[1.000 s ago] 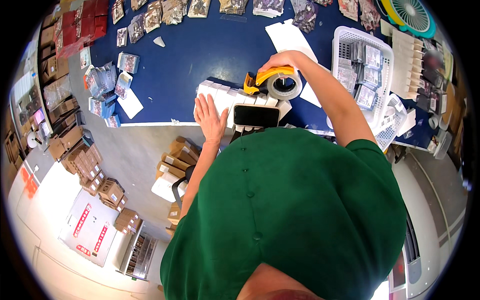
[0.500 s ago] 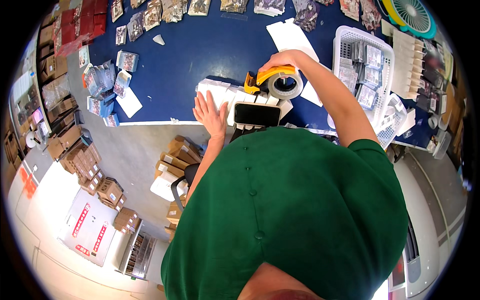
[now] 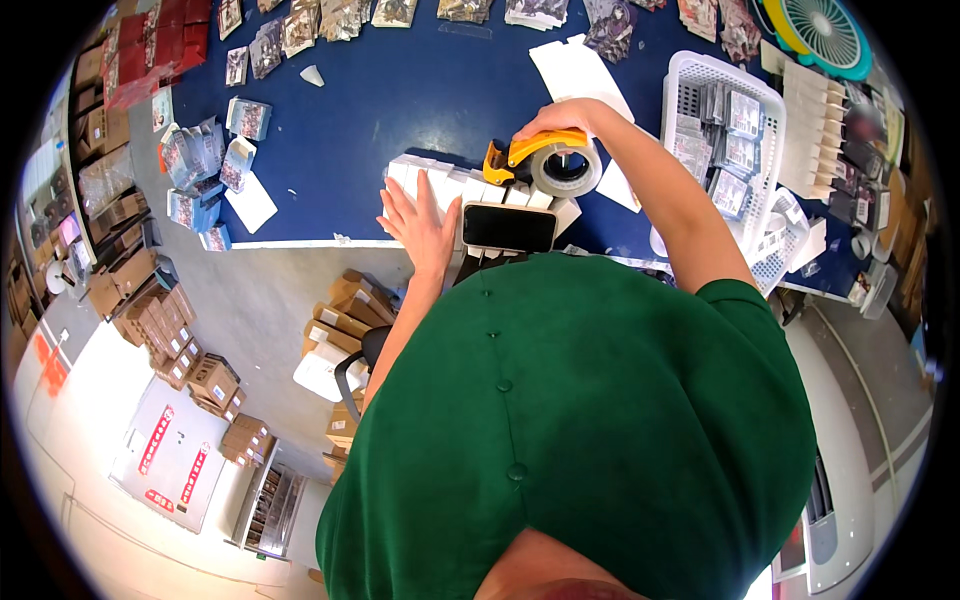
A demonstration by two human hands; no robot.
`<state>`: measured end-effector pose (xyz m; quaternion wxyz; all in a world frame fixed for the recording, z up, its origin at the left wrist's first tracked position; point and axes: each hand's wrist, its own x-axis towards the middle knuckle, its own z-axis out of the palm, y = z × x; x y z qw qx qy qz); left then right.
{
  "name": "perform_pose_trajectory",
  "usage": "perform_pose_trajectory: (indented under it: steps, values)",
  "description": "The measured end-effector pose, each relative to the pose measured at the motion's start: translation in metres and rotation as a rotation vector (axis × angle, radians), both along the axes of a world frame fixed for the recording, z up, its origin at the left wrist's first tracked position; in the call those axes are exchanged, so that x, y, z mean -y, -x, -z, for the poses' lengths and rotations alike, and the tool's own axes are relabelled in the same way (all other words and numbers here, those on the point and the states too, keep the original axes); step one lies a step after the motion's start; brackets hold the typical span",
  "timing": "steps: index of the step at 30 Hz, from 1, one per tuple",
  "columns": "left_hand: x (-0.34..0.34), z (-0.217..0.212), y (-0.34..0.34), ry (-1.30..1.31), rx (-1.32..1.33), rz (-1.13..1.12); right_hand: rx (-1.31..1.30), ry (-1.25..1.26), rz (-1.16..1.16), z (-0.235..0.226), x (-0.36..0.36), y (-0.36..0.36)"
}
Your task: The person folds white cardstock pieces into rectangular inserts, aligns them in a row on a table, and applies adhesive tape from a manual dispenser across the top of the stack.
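Note:
My right hand [image 3: 562, 118] is closed round a yellow tape dispenser [image 3: 545, 146]. Its large roll of clear tape [image 3: 566, 168] sits on the right, and its front end rests over a row of small white boxes [image 3: 408, 169]. The boxes lie side by side near the table's front edge. Fingers spread, my left hand [image 3: 424, 226] lies flat against the left part of that row. Just in front of the boxes, close to my body, a dark-screened phone [image 3: 509, 228] covers part of the row. The tape's contact with the boxes is hard to make out.
White perforated basket [image 3: 676, 100] with packaged cards stands to the right on the blue table [image 3: 400, 90]. Card stacks [image 3: 340, 20] line the far side; small blue boxes [image 3: 195, 150] sit left. A round fan [image 3: 818, 35] is far right. Cartons [image 3: 345, 320] stand below the table edge.
My left hand's fingers have spread a little more over the white boxes. The right hand and tape dispenser have hardly moved; the whole view has shifted slightly.

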<state>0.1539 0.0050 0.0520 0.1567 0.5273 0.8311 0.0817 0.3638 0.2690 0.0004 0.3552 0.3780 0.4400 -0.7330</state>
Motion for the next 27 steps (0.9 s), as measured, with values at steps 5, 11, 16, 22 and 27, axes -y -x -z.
perform_pose_trajectory:
  steps: [5, 11, 16, 22, 27]
  values:
    - [-0.003, 0.004, -0.002, -0.013, 0.01, -0.029, -0.005, -0.029, 0.018, 0.01, 0.004, -0.003]
    - [-0.002, 0.013, -0.009, -0.015, -0.01, -0.106, -0.003, -0.067, -0.007, -0.007, 0.003, -0.001]
    - [-0.002, 0.015, -0.007, 0.007, -0.063, -0.073, -0.009, -0.073, -0.018, -0.013, 0.002, 0.0]
    - [-0.019, -0.009, 0.006, 0.073, -0.014, 0.032, -0.041, -0.036, -0.006, -0.012, 0.001, 0.002]
    - [-0.019, 0.0, -0.007, 0.075, -0.049, -0.043, -0.016, -0.069, -0.059, -0.005, 0.0, 0.001]
